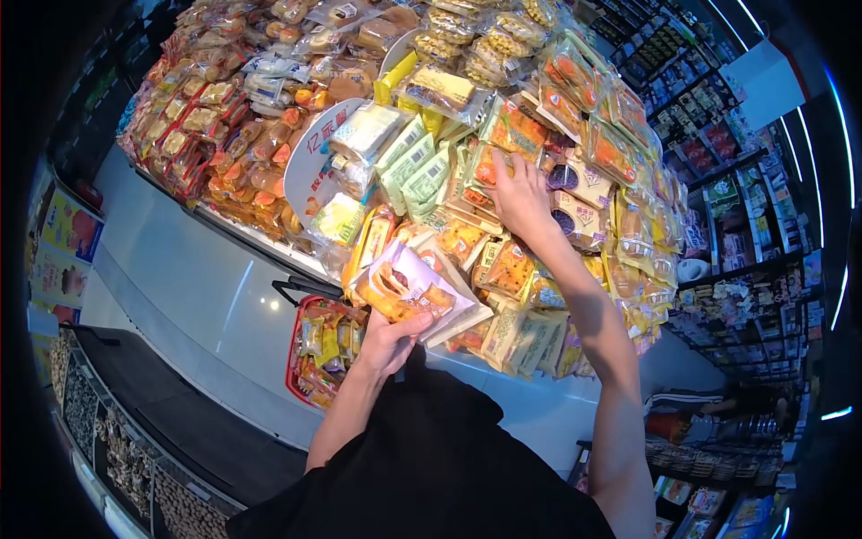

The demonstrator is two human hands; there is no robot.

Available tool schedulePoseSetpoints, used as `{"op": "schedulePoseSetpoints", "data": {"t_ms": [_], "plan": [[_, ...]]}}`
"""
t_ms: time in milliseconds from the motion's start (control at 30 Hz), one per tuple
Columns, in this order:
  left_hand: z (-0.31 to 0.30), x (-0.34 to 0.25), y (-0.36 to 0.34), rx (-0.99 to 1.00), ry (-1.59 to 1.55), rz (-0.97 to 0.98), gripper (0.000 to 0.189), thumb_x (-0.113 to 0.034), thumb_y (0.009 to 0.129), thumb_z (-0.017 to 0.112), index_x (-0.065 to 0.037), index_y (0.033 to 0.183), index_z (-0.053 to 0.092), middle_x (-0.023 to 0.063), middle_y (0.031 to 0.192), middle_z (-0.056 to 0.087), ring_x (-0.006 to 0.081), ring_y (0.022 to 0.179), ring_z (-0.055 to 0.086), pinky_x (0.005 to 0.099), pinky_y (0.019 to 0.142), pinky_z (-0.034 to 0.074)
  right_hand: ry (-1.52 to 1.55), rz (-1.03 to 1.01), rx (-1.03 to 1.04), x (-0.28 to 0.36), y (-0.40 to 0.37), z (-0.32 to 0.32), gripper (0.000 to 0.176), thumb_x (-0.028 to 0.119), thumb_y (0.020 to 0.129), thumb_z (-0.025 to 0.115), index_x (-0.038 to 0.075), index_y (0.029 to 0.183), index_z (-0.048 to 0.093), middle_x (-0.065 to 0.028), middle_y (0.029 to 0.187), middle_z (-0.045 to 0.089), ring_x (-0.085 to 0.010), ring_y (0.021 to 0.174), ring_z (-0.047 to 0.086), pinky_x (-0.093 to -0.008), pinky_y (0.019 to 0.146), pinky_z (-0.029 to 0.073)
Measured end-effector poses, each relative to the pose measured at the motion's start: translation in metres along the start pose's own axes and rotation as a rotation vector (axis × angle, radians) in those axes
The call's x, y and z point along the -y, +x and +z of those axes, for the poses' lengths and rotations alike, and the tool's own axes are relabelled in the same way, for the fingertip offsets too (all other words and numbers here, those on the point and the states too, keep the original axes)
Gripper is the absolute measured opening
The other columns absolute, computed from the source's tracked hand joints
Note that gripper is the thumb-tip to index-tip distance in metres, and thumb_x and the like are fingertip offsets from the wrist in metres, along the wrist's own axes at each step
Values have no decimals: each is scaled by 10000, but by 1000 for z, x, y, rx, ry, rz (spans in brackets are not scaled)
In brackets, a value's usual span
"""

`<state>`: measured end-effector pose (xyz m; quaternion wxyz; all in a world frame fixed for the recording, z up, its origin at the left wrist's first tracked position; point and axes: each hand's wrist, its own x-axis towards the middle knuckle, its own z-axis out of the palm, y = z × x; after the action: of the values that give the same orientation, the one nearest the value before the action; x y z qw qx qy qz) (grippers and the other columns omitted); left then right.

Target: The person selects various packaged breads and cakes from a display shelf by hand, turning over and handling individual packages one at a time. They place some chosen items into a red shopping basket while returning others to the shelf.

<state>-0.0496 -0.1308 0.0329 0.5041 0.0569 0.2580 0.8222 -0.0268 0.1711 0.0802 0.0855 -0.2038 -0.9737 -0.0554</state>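
My left hand [392, 341] is closed on the lower edge of a purple bread packet [415, 286], with brown filled bread pictured on its front, and holds it in front of the display. Farther forward, my right hand [521, 193] rests over the heap with its fingers stretched apart on the wrapped snacks. Under and beside its fingertips lies an orange-and-green bread packet [514, 128]. Purple-and-cream packets [582, 184] are to its right, and pale green packets [425, 180] to its left. The undersides of the right fingers are hidden.
A white sign board [310, 148] divides the heap from wrapped buns [269, 144] on the left. A red shopping basket [293, 359] full of packets stands below. Bins of nuts [130, 458] line the lower left; stocked shelves [745, 216] run along the right.
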Motion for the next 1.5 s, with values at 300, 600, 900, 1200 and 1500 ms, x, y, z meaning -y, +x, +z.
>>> {"op": "schedulePoseSetpoints", "data": {"t_ms": [300, 600, 900, 1200, 1500], "plan": [[5, 16, 16, 42, 27, 17, 555, 27, 813, 735, 8, 1315, 498, 124, 1220, 630, 218, 1123, 628, 356, 981, 505, 10, -3, -126, -1, -17, 4, 751, 418, 941, 620, 36, 1511, 314, -311, 1442, 367, -468, 1310, 388, -605, 1073, 301], [16, 26, 28, 53, -54, 39, 622, 21, 843, 707, 6, 1394, 419, 151, 1302, 585, 262, 1197, 594, 415, 1051, 479, 752, -73, 310, 36, -74, -100, 558, 220, 942, 672, 12, 1406, 442, -206, 1190, 629, -263, 978, 663, -364, 870, 514], [32, 32, 39, 143, -181, -9, 583, 35, 882, 652, 10, 1409, 404, 178, 1325, 578, 287, 1210, 598, 439, 1043, 499, 911, -181, 200, -47, -36, -85, 323, 215, 965, 640, 21, 1222, 609, -83, 1063, 659, -129, 952, 599, -309, 859, 493], [34, 43, 100, 166, -269, -47, 400, -184, 1013, 507, 30, 1350, 478, 202, 1311, 596, 338, 1194, 606, 515, 1074, 463, -308, -62, -241, -52, 6, -60, 472, 226, 894, 697, 57, 1312, 558, -244, 1324, 520, -456, 1191, 506, -501, 967, 448], [50, 37, 129, 105, -282, 12, 404, -243, 1024, 484, 3, 1344, 480, 179, 1304, 595, 323, 1180, 608, 509, 1039, 482, 215, -203, 3, -53, -1, -30, 735, 153, 862, 724, 98, 1499, 360, -291, 1376, 479, -465, 1271, 477, -502, 1065, 416]]}}
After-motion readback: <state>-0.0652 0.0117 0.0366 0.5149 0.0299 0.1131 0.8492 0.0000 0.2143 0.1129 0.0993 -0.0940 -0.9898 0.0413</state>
